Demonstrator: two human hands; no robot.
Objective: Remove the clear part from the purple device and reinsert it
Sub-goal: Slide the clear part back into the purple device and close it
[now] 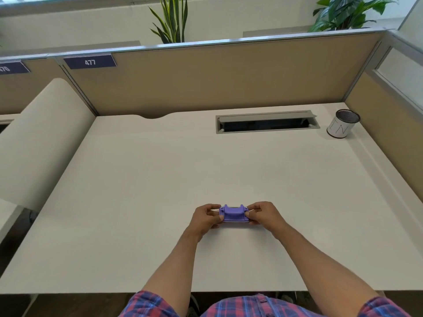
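Observation:
A small purple device (234,213) is held just above the white desk (142,202), near its front middle. My left hand (206,217) grips the device's left end, thumb and fingers pinched around it. My right hand (263,213) grips the right end the same way. A thin pale strip shows along the device's far top edge; whether that is the clear part I cannot tell.
A white cup with a dark mesh rim (342,124) stands at the back right. A grey cable slot (266,121) is open in the desk's rear. Tan partition walls (217,81) close off the back and right side.

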